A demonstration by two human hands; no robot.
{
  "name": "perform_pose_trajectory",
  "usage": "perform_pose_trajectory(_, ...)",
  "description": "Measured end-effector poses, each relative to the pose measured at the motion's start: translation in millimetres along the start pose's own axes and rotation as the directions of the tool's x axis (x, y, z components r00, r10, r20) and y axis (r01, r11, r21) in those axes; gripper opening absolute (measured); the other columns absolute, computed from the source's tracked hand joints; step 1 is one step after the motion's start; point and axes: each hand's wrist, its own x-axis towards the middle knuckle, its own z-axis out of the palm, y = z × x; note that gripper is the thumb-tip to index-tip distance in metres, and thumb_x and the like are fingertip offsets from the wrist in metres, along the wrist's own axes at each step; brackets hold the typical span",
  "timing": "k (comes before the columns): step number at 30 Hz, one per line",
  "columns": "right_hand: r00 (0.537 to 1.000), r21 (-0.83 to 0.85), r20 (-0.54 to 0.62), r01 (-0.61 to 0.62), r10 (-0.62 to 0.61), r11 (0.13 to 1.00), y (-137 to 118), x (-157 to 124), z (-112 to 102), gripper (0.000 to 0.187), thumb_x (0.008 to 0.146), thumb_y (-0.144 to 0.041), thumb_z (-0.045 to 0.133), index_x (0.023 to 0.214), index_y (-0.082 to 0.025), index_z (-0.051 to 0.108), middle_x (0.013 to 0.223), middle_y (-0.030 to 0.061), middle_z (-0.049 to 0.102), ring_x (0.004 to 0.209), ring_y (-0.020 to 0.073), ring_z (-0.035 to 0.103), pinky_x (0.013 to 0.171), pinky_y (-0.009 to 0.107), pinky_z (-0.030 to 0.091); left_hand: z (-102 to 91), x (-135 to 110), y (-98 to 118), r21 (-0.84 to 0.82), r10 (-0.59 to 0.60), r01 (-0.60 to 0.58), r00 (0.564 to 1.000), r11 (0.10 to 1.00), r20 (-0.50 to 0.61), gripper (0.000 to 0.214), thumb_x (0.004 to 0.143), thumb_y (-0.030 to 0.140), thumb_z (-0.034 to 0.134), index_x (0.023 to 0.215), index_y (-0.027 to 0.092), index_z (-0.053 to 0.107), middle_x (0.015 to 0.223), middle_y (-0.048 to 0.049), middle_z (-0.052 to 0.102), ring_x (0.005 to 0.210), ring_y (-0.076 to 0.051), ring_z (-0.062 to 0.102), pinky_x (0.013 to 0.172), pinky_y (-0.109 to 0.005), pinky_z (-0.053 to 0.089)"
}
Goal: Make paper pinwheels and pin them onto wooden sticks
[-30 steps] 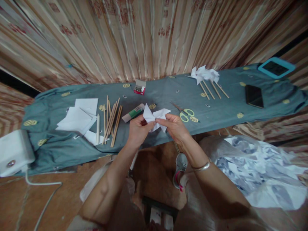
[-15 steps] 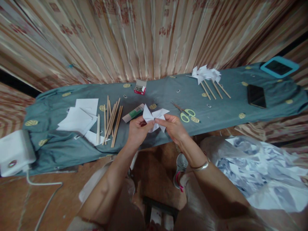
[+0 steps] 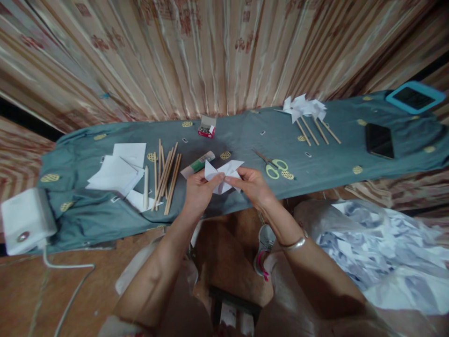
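Between my two hands is a white paper pinwheel point(image 3: 229, 167), its folded blades spread out. My left hand point(image 3: 200, 189) pinches its left side, and my right hand point(image 3: 255, 186) grips its right side. Both thumbs press together at the centre, which they hide. Just behind my left hand lies a glue stick point(image 3: 198, 164) with a green and white label. Scissors point(image 3: 272, 165) with light green handles rest beyond my right hand. A small red box point(image 3: 206, 127) of metal pins stands open farther back.
Wooden sticks point(image 3: 164, 178), a white candle-like stick point(image 3: 146, 187) and paper squares point(image 3: 115, 174) lie left. Finished pinwheels point(image 3: 304, 108), a phone point(image 3: 380, 140) and a blue-framed tablet point(image 3: 416, 97) are right. A bag of paper scraps point(image 3: 379, 252) stands lower right; a white corded box point(image 3: 26, 222) sits far left.
The pinwheel has tilted and dropped slightly in my hands, with my thumbs now closer together at its centre. The whole view has shifted a little.
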Motion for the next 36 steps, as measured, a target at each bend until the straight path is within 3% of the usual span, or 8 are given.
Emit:
perform_pose_trajectory(12,0.999,-0.091,-0.017,0.026,-0.028,0.996,7,4,-1,0.038,0.049,-0.045,0.090,0.072,-0.019,0.075,0.071,-0.0009,0.073,0.066,0.0142,0.060,0.069,0.029,0.049,-8.7,2,-1,0.000,0.001,-0.001,0.999,1.000,0.044,0.027,0.053,0.038,0.086,0.065,0.017,0.072,0.061,0.0007,0.065,0.052,-0.012,0.053,0.054,-0.026,0.045)
perform_pose_trajectory(26,0.998,-0.148,0.054,0.046,-0.038,0.988,13,7,2,0.033,0.054,-0.043,0.087,0.075,-0.020,0.076,0.076,0.0000,0.073,0.074,0.0166,0.063,0.077,0.031,0.050,-14.6,1,3,-0.028,-0.059,0.058,0.998,0.998,-0.027,0.025,0.053,0.034,0.085,0.066,0.016,0.075,0.058,0.0014,0.065,0.050,-0.009,0.052,0.051,-0.023,0.041)
perform_pose_trajectory(32,0.998,-0.164,0.049,0.054,-0.047,0.985,14,8,-2,0.035,0.054,-0.044,0.088,0.075,-0.019,0.076,0.076,0.0009,0.075,0.075,0.0179,0.065,0.078,0.032,0.051,-33.9,13,7,-0.032,0.049,-0.051,0.997,0.998,-0.061,0.032,0.063,0.045,0.082,0.078,0.017,0.077,0.076,-0.0036,0.073,0.069,-0.014,0.063,0.069,-0.027,0.049)
perform_pose_trajectory(36,0.999,-0.138,0.043,0.017,-0.011,0.990,12,8,-5,0.036,0.054,-0.044,0.088,0.078,-0.020,0.076,0.075,0.0011,0.075,0.071,0.0172,0.065,0.076,0.033,0.052,-58.5,26,5,0.168,0.196,-0.173,0.972,0.970,-0.130,0.032,0.069,0.045,0.076,0.085,0.017,0.075,0.084,-0.0061,0.073,0.077,-0.017,0.065,0.079,-0.031,0.052)
